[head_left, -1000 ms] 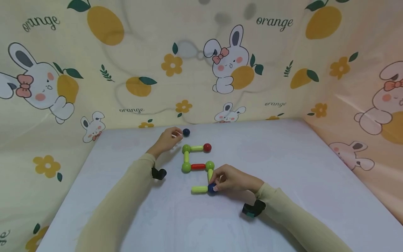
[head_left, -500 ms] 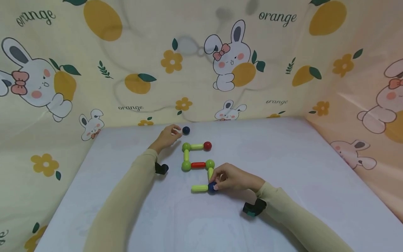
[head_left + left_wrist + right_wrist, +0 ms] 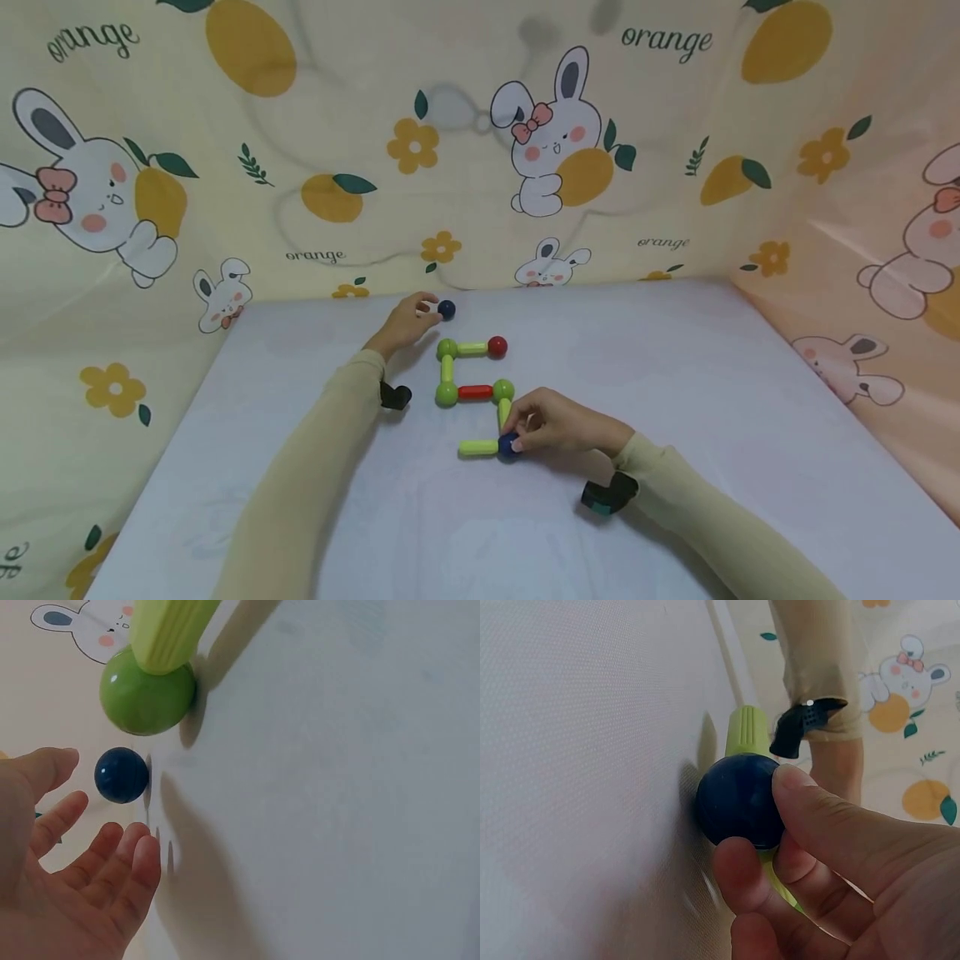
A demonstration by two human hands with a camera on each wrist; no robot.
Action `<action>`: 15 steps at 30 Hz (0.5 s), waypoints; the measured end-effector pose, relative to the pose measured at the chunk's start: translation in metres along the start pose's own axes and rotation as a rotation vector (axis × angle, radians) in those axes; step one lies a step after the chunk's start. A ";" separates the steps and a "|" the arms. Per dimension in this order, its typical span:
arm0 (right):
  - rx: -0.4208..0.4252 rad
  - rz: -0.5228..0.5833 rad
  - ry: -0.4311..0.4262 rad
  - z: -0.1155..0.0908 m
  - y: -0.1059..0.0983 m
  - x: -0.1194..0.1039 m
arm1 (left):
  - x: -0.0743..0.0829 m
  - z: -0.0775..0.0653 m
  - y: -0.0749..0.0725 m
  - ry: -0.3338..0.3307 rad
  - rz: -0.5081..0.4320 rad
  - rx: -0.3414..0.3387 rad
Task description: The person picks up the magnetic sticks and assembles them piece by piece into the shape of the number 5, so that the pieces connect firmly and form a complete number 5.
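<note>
My right hand [image 3: 566, 423] pinches a dark blue ball [image 3: 739, 801] between thumb and fingers. That ball is the near corner of a chain of balls and rods lying on the table. A yellow-green rod [image 3: 477, 448] points left from it, and another [image 3: 504, 412] runs back to a green ball [image 3: 503, 389]. At the table's far side, my left hand [image 3: 82, 862] has thumb and fingers spread beside a loose dark blue ball [image 3: 121, 775]. In the left wrist view a gap shows between the fingertips and this ball.
The chain continues through a red rod [image 3: 475, 392], a green ball [image 3: 446, 393], a yellow-green rod [image 3: 447, 367], a further green ball [image 3: 447, 348] and another rod [image 3: 472, 347] to a red ball [image 3: 497, 347]. A printed cloth [image 3: 465, 200] stands behind the white table [image 3: 660, 358].
My left hand has moved slightly right and away from me, closer to the loose blue ball. My right hand keeps its pinch on the near blue ball. The head view has shifted a little.
</note>
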State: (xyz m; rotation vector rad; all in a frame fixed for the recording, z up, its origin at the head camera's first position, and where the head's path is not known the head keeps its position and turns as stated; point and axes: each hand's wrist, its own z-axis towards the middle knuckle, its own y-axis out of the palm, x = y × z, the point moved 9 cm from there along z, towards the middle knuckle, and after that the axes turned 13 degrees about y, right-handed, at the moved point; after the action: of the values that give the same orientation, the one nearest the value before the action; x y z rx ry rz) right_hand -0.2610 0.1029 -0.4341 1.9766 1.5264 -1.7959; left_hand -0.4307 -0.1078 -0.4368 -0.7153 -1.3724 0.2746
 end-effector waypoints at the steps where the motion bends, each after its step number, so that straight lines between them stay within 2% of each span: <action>1: 0.000 -0.001 -0.004 0.000 -0.001 -0.001 | 0.001 0.001 0.001 -0.003 0.000 -0.002; 10: -0.009 0.008 -0.024 0.000 0.000 0.000 | 0.005 0.011 0.011 0.005 -0.013 -0.010; 15: -0.013 0.022 -0.027 -0.001 0.000 -0.002 | 0.008 0.015 0.013 0.017 0.009 -0.015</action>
State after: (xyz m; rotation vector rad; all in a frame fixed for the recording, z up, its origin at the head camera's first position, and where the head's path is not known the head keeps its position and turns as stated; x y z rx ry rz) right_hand -0.2601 0.1020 -0.4318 1.9467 1.4993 -1.7924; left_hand -0.4402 -0.0887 -0.4381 -0.7346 -1.3564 0.2645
